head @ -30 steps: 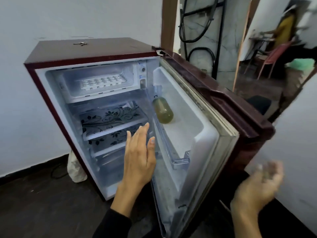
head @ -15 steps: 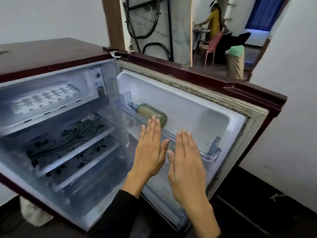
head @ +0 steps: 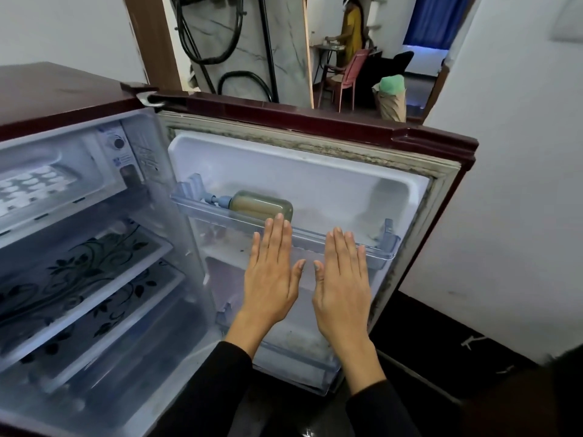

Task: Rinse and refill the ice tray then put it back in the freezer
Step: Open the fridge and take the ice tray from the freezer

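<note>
small maroon single-door fridge (head: pixel 63 93) stands open, cabinet on the left. top left inside: freezer compartment (head: pixel 79 159) with the white plastic ice tray (head: pixel 28 187) lying flat in it, partly cut off by the frame edge, contents hard to tell. right of it a round thermostat knob (head: pixel 118 142) on the side panel. below, two glass shelves with black floral print (head: pixel 85 266), one above the other, and a clear bottom section, blurry.

middle: left hand (head: pixel 273 275) held flat, palm away from the camera, fingers straight and together, thumb out, holding nothing; fingertips overlap the clear door rack. black sleeve (head: pixel 217 383) on that arm. right hand (head: pixel 342 288) just beside it, same pose, flat and spread, gripping nothing; thumbs near each other, not touching. cannot tell if either palm touches the door liner.

behind the hands: open fridge door (head: pixel 315 121) with white inner liner and a dirty grey gasket (head: pixel 299 140). clear plastic door rack (head: pixel 315 238) holds a greenish-yellow bottle with a pale blue cap (head: pixel 258 206) lying on its side, cap to the left, just above the left fingertips.

background top: doorway, black hoses (head: pixel 208 42) on a marble-look panel, a person in yellow (head: pixel 351 29) at a table, pink plastic chair (head: pixel 350 77), a sack with a green top (head: pixel 391 96). far right white wall (head: pixel 504 184), dark floor (head: pixel 441 326).
</note>
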Available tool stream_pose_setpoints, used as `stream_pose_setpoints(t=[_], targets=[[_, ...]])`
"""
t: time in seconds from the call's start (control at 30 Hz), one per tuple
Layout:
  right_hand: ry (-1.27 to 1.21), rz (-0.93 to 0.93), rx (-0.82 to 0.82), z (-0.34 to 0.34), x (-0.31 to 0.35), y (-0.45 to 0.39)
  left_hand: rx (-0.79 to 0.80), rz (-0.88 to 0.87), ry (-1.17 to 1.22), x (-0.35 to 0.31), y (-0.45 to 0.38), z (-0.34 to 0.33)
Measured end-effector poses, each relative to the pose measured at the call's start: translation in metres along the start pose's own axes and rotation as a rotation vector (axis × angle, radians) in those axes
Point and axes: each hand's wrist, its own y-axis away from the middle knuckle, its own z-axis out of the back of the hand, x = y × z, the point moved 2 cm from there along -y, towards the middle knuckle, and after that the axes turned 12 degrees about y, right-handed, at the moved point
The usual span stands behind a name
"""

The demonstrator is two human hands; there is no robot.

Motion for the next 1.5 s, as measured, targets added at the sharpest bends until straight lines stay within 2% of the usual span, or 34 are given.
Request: stream_pose_setpoints(t=[0.47,0.8,0.93,1.03,1.17,1.27,1.37,1.5], targets=[[-0.165,0.068,-0.127,-0.049,-0.052,-0.053,-0.081,0.078,-0.074,-0.017,-0.044,-0.052],[-0.251,0.141,-0.152,-0.076,-0.075,-0.082,-0.079,0.15,-0.105,-0.023,-0.068,-0.07],[-0.34,0.103,-0.168,-0.079,-0.076,-0.09,-0.074,0.152,-0.055,-0.027,-0.068,-0.06],[-0.458,0.005,-0.144,-0.076,-0.069,-0.092,-0.107,0.181,0.044,-0.027,-0.053,-0.05],[-0.625,-0.193,-0.002,-0.067,-0.044,-0.09,-0.282,0.428,0.313,-0.01,-0.018,-0.027],[-0.74,-0.246,0.079,-0.056,-0.006,-0.085,-0.471,0.626,0.467,0.009,0.006,0.004],[-0.929,-0.149,0.149,-0.046,0.05,-0.075,-0.632,0.792,0.533,0.033,0.025,0.043],[-1.168,0.066,0.345,-0.038,0.13,-0.071,-0.834,0.9,0.527,0.077,0.044,0.093]])
